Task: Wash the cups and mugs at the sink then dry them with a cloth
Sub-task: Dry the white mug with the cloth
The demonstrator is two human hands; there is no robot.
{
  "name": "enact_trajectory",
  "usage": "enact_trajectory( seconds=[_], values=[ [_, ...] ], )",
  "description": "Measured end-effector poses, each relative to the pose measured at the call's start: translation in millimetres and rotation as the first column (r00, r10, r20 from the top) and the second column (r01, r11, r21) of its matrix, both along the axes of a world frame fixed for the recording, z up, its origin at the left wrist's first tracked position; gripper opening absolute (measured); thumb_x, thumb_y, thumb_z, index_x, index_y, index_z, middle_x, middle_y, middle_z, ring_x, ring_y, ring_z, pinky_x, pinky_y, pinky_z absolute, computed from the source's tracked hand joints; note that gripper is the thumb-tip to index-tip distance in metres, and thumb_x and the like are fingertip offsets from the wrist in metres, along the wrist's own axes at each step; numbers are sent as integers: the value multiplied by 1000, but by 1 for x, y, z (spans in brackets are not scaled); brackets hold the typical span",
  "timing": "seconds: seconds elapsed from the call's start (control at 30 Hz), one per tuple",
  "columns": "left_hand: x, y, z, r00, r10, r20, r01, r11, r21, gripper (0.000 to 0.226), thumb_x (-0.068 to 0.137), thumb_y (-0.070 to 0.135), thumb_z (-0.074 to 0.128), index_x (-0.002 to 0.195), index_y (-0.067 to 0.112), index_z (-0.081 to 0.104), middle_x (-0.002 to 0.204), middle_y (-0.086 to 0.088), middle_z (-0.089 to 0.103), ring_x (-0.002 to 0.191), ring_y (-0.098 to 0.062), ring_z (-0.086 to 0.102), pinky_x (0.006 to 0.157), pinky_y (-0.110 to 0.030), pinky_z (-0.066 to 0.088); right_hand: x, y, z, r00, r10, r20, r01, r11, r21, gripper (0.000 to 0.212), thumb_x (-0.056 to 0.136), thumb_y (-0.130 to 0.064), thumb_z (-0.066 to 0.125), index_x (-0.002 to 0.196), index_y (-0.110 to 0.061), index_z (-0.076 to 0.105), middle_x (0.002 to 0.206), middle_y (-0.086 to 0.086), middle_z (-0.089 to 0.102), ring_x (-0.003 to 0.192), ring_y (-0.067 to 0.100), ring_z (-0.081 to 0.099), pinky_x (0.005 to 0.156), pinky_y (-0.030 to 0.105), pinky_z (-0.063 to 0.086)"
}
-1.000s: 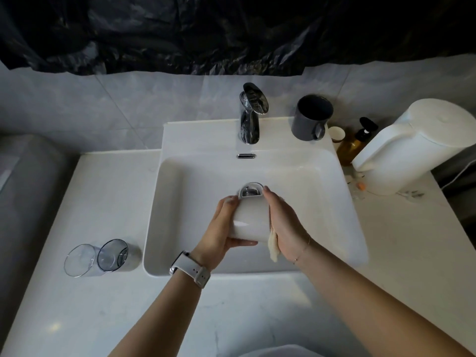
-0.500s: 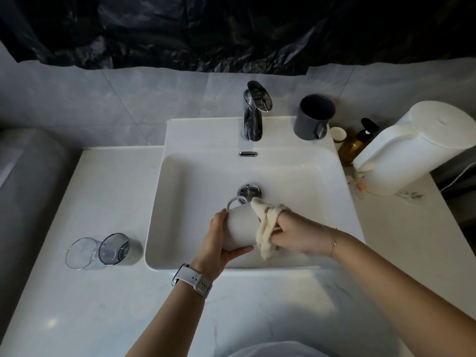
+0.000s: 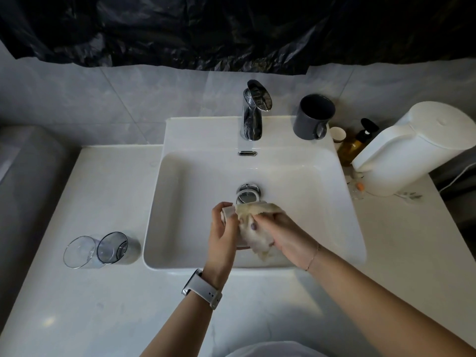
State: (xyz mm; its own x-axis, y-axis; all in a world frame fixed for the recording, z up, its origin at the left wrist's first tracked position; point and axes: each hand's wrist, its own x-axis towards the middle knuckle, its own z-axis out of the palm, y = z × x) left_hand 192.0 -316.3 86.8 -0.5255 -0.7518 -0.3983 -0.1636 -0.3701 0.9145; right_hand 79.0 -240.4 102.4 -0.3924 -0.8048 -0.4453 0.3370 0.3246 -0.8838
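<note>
White mug (image 3: 228, 212) in left hand (image 3: 222, 233), cloth (image 3: 257, 228) under right hand (image 3: 280, 234).

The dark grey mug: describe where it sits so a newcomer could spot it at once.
Start at the white sink and find the chrome tap on its back ledge. Just to the right of the tap, on that same ledge, stands the dark grey mug, upright, handle facing the viewer. It is the only dark, opaque cup; the two tumblers left of the sink are see-through.
</note>
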Motion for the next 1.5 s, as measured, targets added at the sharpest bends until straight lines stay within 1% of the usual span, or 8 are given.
enact_trajectory(
  seconds=[0.3, 0.4, 0.53, 0.9, 0.97, 1.17, 1.33, 1.5],
  values=[
    [13, -11, -7, 974, -223, -45, 168, 840, -516, 37, 89, 40, 51, 124, 31, 45, 121, 1, 54, 115, -16, 52, 98, -30, 42, 1, -17, 12, 967, -146, 210, 141, 989, 36, 23, 83, -22, 58, 61, -14, 57, 63, 2, 52, 68, 19, 51, 62, 30, 38],
    [15, -21, 6, 971, -210, -117, 200, 975, -95, 50, 83, 64, 52, 127, 39, 48, 121, 8, 62, 113, -14, 60, 96, -35, 49, 10, -11, 6, 988, -147, -40, 143, 986, -82, 27, 80, -12, 59, 56, -16, 49, 56, -8, 48, 59, 8, 46, 57, 20, 37],
    [15, -32, 19, 961, -273, -46, 268, 878, 396, 54, 87, 74, 37, 121, 36, 56, 95, -3, 72, 77, -17, 70, 78, -47, 59, 18, 4, -12, 902, 14, -432, -80, 988, -133, 24, 73, -9, 56, 55, -23, 49, 51, -16, 45, 53, -4, 39, 54, 19, 35],
    [-1, -17, 15, 995, -91, -29, 96, 960, 264, 28, 100, 45, 40, 121, 31, 54, 107, 4, 63, 87, -14, 62, 68, -32, 50, 5, 27, 1, 872, 298, -388, -302, 952, 51, 38, 87, -32, 53, 110, -3, 63, 114, 14, 67, 103, 8, 58, 98, 37, 47],
    [-1, -17, 14, 997, -66, -33, 72, 960, 271, 30, 99, 48, 41, 121, 31, 54, 110, 1, 62, 90, -18, 62, 67, -33, 51, -4, 32, 6, 916, 278, -289, -283, 959, 24, 31, 90, -21, 53, 115, -5, 60, 119, 13, 65, 113, 12, 60, 94, 22, 45],
    [-6, -15, 13, 992, -122, -20, 113, 964, -239, 26, 84, 57, 50, 107, 45, 48, 105, 0, 59, 80, -11, 59, 67, -28, 53, -7, 24, 16, 993, 34, -115, -37, 999, -22, 24, 97, -6, 48, 76, -14, 55, 67, -5, 55, 60, 0, 54, 57, 9, 44],
    [-1, -8, 14, 983, -181, 26, 164, 807, -567, 32, 88, 50, 46, 120, 44, 43, 123, 6, 50, 98, 0, 57, 70, -18, 47, -2, 4, 28, 993, -80, 87, 95, 978, -184, 16, 87, -25, 62, 76, -15, 69, 75, 6, 64, 75, 18, 60, 67, 27, 51],
    [9, -11, 1, 933, -359, 37, 268, 620, -737, 31, 93, 34, 52, 124, 30, 47, 129, -1, 44, 124, -9, 46, 100, -19, 39, -12, -6, 9, 910, -249, 330, 248, 968, 46, 30, 90, -38, 61, 103, -13, 70, 92, 12, 64, 80, 18, 65, 72, 32, 52]
  ],
)
